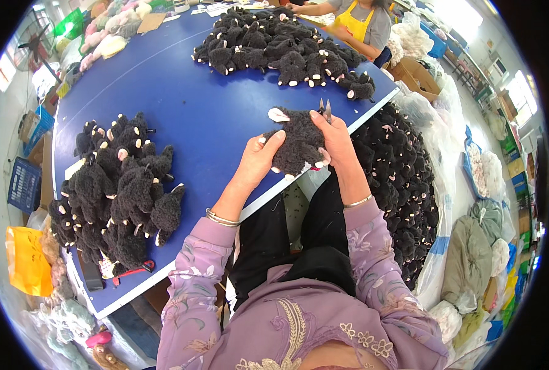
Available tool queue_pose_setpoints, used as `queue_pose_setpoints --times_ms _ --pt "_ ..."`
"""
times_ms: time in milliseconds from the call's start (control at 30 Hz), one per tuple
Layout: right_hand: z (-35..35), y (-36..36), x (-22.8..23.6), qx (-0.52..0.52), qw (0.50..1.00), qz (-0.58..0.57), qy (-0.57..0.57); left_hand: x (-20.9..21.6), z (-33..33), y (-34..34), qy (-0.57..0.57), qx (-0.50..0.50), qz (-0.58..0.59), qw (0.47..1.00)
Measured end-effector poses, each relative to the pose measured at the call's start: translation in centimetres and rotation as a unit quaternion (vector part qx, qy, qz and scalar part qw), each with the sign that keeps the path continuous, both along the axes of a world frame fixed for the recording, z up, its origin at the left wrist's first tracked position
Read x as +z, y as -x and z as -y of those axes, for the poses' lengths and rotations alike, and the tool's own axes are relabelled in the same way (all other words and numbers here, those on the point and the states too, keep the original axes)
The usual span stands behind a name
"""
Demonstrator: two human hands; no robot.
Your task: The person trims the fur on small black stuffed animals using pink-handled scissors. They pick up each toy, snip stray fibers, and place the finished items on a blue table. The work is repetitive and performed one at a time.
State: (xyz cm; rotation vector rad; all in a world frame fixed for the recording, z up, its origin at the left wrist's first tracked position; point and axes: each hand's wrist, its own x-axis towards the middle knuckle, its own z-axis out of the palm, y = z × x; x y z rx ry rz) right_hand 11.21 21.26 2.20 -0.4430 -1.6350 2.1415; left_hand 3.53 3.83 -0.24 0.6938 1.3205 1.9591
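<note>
A black curly plush animal toy with a pink-lined ear and pale feet is held between my two hands, above the table's near edge. My left hand grips its left side, thumb on top. My right hand pinches its right side. From that same hand a small pair of thread snips sticks up, points away from me; the handles are hidden in the palm. Nearest on the left lies a pile of similar black plush toys on the blue table.
A larger heap of black toys covers the table's far side, where another person in a yellow apron stands. By my right, a big clear plastic bag holds many more. A red-handled tool lies at the left pile's near end.
</note>
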Motion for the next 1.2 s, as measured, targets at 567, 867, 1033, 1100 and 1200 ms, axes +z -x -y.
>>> queue_pose_setpoints --times_ms 567,867,1033,1100,1200 --pt "-0.2 1.0 2.0 -0.011 1.000 -0.021 0.000 1.0 0.7 -0.1 0.075 -0.296 -0.020 0.952" --pt "2.1 3.1 3.6 0.133 0.982 0.025 -0.133 0.2 0.6 0.4 -0.047 -0.119 0.025 0.992" --pt "2.9 1.5 4.7 -0.096 0.982 0.014 -0.162 0.2 0.3 1.5 -0.084 -0.017 0.088 0.992" --pt "3.1 0.0 3.8 -0.103 0.975 0.022 -0.196 0.4 0.2 1.5 -0.098 0.008 0.096 0.991" --pt "4.6 -1.8 2.9 -0.088 0.951 -0.054 -0.292 0.8 0.3 1.4 -0.100 0.022 0.097 0.990"
